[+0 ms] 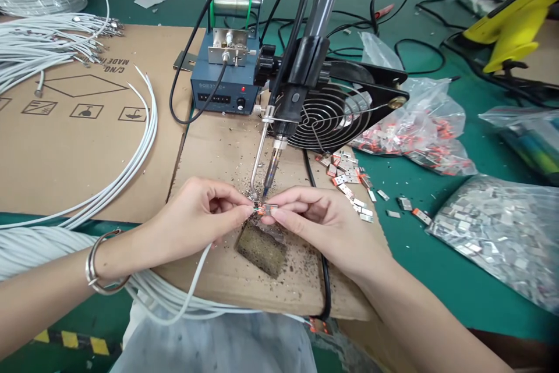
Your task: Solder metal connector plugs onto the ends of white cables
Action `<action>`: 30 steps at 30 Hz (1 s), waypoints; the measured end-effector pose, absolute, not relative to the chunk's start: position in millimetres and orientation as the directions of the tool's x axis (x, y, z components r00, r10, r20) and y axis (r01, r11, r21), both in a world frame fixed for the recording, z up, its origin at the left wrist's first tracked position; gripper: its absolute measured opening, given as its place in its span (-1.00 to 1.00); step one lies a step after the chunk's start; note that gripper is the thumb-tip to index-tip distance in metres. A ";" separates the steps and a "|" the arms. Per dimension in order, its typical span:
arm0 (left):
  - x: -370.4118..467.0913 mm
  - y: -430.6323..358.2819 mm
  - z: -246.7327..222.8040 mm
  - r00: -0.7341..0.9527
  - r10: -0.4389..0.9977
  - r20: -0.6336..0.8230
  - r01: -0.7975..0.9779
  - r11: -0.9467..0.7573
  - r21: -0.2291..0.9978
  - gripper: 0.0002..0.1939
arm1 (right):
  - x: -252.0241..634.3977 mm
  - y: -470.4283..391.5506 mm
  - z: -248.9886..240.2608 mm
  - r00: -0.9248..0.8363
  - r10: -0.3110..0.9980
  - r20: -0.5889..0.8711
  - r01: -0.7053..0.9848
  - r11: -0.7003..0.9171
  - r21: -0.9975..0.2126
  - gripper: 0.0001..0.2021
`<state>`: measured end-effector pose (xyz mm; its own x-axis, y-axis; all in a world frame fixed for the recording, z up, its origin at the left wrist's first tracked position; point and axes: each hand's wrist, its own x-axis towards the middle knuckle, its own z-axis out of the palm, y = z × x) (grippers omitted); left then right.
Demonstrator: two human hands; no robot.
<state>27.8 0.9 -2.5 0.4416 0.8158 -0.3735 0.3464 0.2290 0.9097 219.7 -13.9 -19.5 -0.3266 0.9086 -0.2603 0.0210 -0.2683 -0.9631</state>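
Bench (437, 280) green; cardboard (65, 146) brown; cables (135, 152) white; connector (263, 208) orange and silver; solder feeder box (218, 91) blue; glue gun (515, 24) yellow.

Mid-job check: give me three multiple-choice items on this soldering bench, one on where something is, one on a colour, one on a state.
1. Where does the small connector sit?
A. Pinched between both hands under the iron tip
B. Inside the plastic bag
C. On the solder spool

2. What colour is the glue gun at the far right?
A. Blue
B. Yellow
C. Red

3. What state is the left hand in?
A. Flat on the cardboard
B. Fingertips closed on the white cable's end at the connector
C. Gripping the fan

Answers: 1 A, the left hand and right hand meet on it just below the soldering iron. 2 B, its body is plainly yellow. 3 B, thumb and forefinger are pinched together, with the white cable trailing from them.
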 end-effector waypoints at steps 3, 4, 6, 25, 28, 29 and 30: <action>27.4 2.5 -5.0 0.439 0.808 -0.392 0.367 0.237 0.900 -0.82 | 218.3 -14.0 -19.6 -0.323 0.910 -0.259 0.036 -0.261 -0.965 -0.91; 27.2 3.1 -6.7 0.441 0.806 -0.395 0.381 0.230 0.896 -0.81 | 217.6 -13.9 -19.9 -0.313 0.916 -0.251 0.056 -0.246 -0.968 -0.92; 26.7 4.2 -10.6 0.452 0.801 -0.393 0.409 0.206 0.889 -0.80 | 216.3 -13.5 -20.8 -0.294 0.927 -0.231 0.110 -0.208 -0.972 -0.94; 25.4 -63.8 29.0 0.537 0.754 -0.378 0.330 0.225 0.917 -0.79 | 227.2 -90.1 5.2 -0.386 0.914 -0.123 -0.116 -0.180 -0.977 -0.97; 26.8 -81.3 23.5 0.581 0.772 -0.259 0.330 0.067 0.941 -0.79 | 235.5 -107.0 8.0 -0.353 0.935 -0.025 -0.009 -0.030 -0.999 -0.96; 27.5 -89.1 17.9 0.601 0.779 -0.178 0.342 -0.049 0.938 -0.79 | 241.1 -114.3 7.9 -0.306 0.951 0.041 0.084 0.070 -0.994 -0.92; 28.2 -97.7 10.8 0.634 0.771 -0.066 0.356 -0.214 0.910 -0.80 | 248.3 -122.6 6.6 -0.240 0.963 0.124 0.198 0.173 -0.965 -0.88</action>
